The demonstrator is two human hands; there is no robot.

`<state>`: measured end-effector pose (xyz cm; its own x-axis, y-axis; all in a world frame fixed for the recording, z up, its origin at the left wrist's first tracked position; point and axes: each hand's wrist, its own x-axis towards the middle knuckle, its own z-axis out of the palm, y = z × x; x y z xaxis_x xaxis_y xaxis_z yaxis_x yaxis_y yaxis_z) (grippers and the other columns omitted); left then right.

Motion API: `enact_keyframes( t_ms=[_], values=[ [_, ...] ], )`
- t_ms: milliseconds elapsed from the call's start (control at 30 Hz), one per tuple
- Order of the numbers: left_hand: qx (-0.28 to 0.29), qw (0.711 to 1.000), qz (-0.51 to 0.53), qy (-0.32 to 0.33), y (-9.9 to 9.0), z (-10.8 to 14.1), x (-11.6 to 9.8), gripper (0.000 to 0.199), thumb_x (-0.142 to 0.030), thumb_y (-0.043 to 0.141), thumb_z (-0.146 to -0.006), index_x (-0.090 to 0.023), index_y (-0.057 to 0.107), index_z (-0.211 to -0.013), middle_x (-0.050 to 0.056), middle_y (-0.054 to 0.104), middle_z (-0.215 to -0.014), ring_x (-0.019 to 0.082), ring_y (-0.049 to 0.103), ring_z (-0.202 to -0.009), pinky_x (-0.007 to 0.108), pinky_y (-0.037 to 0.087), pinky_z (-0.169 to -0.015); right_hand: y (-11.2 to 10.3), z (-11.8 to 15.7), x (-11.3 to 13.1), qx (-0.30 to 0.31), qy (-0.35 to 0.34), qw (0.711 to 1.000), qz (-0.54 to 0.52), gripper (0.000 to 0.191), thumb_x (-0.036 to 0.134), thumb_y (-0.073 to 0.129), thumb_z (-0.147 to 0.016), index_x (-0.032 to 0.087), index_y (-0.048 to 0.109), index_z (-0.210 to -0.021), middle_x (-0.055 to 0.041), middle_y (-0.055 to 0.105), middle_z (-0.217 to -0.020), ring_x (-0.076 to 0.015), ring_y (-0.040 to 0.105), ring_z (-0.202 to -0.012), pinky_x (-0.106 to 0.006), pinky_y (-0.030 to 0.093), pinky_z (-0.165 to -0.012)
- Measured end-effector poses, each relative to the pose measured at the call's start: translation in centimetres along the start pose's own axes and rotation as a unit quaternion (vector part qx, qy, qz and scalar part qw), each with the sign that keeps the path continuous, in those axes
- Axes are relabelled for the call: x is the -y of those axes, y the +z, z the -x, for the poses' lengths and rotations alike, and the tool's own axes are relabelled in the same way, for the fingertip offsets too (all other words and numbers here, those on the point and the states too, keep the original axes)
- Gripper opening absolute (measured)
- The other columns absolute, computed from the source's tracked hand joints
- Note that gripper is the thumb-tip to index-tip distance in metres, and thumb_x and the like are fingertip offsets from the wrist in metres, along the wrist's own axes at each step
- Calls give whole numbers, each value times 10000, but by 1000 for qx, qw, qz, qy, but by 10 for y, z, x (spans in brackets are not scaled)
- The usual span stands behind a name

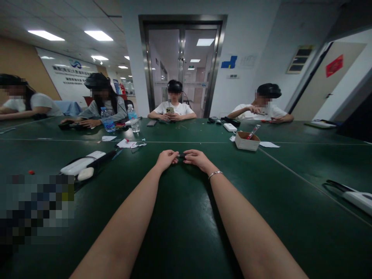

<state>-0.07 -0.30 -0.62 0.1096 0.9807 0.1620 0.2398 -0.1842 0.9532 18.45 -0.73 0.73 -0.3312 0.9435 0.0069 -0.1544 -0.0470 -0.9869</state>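
Note:
Both of my arms reach forward over the dark green table (174,232). At the far end of that reach, my left hand (167,159) and my right hand (197,159) meet with a narrow gap between their fingertips. A small, dark, slim object (181,156) bridges this gap, pinched at its left end by my left fingers and at its right end by my right fingers. It looks slightly paler towards the left, but is too small to name. A silver bracelet (215,174) circles my right wrist.
Left of my hands lie a white device (84,164), a white oval piece (85,174) and paper scraps (127,143). Bottles (133,119) stand beyond. A cardboard box (247,141) is at right, with another white device (359,198) nearer. Several people sit across the table.

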Motion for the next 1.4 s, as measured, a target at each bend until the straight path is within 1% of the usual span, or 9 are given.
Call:
enact_keyframes(
  t_ms=[100,267,467,633,900,1133,1400],
  values=[
    [-2,1000,8,-13,-1,-1,0,324,-429,583,-790,-106,598,-771,52,626,-594,117,573,-509,222,440,-503,-2,-1,-1,5,-5,1000,-24,207,-47,553,-809,88,609,-956,-62,640,-784,-146,669,-680,-258,582,-733],
    [-5,1000,5,-15,-2,-2,1,316,-417,577,-796,-104,598,-757,54,626,-590,111,571,-501,214,438,-495,-2,-1,-1,-2,0,1000,-21,244,-72,573,-773,89,606,-953,-72,641,-864,-142,669,-699,-227,582,-710],
    [4,1000,-7,-19,-2,-4,4,340,-448,584,-779,-110,593,-738,56,626,-591,113,568,-492,211,423,-474,-1,0,0,7,2,1000,9,264,-53,617,-748,99,615,-964,-62,640,-807,-146,668,-714,-223,579,-713],
    [6,1000,-10,-15,-3,-3,4,371,-482,581,-768,-111,600,-752,64,634,-612,122,578,-513,222,433,-490,-1,1,1,12,7,1000,4,243,-36,601,-774,94,607,-980,-76,645,-828,-149,668,-745,-222,574,-730],
    [8,999,-21,-25,-3,-2,1,340,-445,562,-790,-108,599,-756,60,634,-605,122,585,-527,217,441,-495,-3,0,0,16,7,1000,8,262,-38,621,-756,105,608,-976,-55,634,-836,-140,666,-743,-230,576,-742],
    [1,999,-19,-29,-2,-1,1,339,-447,570,-788,-111,600,-747,59,630,-592,125,583,-521,222,441,-495,-3,0,1,13,6,1000,9,256,-39,634,-749,107,615,-959,-66,631,-856,-140,663,-742,-234,576,-743],
    [14,1000,5,2,-1,1,0,327,-443,599,-766,-117,589,-759,52,630,-611,118,573,-524,226,435,-511,0,3,4,17,12,1000,-6,216,-57,573,-793,89,603,-950,-68,649,-816,-143,668,-729,-211,575,-695]
  ],
)
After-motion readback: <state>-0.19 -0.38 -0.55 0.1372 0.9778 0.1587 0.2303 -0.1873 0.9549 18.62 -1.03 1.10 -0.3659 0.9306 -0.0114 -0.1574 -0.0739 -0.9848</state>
